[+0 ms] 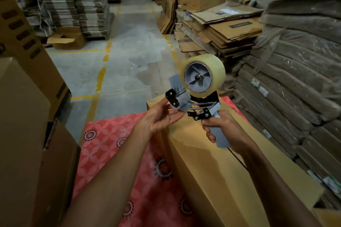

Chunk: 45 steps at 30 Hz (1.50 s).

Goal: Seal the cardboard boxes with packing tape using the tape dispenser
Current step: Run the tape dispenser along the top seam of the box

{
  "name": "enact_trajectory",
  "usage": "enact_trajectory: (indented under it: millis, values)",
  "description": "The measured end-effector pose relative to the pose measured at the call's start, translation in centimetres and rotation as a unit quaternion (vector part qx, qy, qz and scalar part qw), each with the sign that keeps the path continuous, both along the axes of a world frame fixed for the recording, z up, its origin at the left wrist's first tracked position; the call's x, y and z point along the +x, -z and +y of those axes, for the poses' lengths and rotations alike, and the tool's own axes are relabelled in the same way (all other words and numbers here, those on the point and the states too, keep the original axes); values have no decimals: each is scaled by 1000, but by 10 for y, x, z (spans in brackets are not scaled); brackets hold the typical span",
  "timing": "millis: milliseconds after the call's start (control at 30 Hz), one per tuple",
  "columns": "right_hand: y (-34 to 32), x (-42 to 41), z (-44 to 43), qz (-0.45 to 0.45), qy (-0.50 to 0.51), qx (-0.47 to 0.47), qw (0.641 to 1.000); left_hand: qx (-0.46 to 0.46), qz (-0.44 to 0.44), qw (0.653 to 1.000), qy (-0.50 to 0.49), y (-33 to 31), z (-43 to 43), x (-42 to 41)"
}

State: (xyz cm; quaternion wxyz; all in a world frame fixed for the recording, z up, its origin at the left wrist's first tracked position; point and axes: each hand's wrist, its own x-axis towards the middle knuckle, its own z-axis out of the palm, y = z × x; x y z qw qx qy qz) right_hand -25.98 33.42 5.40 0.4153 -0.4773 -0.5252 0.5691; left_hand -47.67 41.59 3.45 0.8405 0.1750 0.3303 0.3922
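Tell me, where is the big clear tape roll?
The clear tape roll sits on the grey tape dispenser, centre-right, held above the long cardboard box.

Tape dispenser [198, 97] handle mostly covered by right hand [226, 131] grip; only lower end exposed. Free tape end at roller not discernible, masked by left hand [162, 116] fingers. Cardboard box [217, 167] below dispenser: top seam partly behind right forearm, near end cut by bottom edge. Stacks far beyond dispenser blurred; label print illegible.
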Motion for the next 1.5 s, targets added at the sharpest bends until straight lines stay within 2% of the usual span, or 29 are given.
enact_trajectory:
  millis: [200, 300, 433, 633, 700, 800, 967, 1067, 1200, 1333, 1500]
  values:
    - [7, -7, 7, -17, 24, 17, 999, -66, -57, 996, 37, -2, 13, 1]
    - [6, -7, 14, -36, 24, 21, 999, -68, -27, 996, 46, 3, 24, 1]
    - [6, -4, 26, -36, 37, 25, 998, -80, 55, 994, 55, 6, 44, -1]
    - [7, 3, 49, -28, 47, 47, 997, -79, 2, 995, 60, 1, 81, -8]
    - [10, 7, 56, -40, 52, 47, 997, -58, 10, 995, 77, -3, 91, -7]
    - [14, 9, 61, -39, 66, 48, 996, -6, 113, 988, 103, -7, 98, -2]
    - [19, 8, 70, -56, 82, 53, 994, 38, 248, 965, 77, -1, 116, 5]
    - [26, 5, 71, -92, 85, 47, 991, 95, 332, 935, 77, -5, 129, 6]
    - [37, -4, 69, -115, 115, 36, 986, 167, 441, 879, 66, -8, 147, 9]
    - [42, 4, 56, -121, 146, 18, 982, 169, 447, 877, 50, -2, 181, -16]
    - [57, 1, 56, -106, 178, -9, 978, 219, 498, 839, 34, 14, 201, -2]
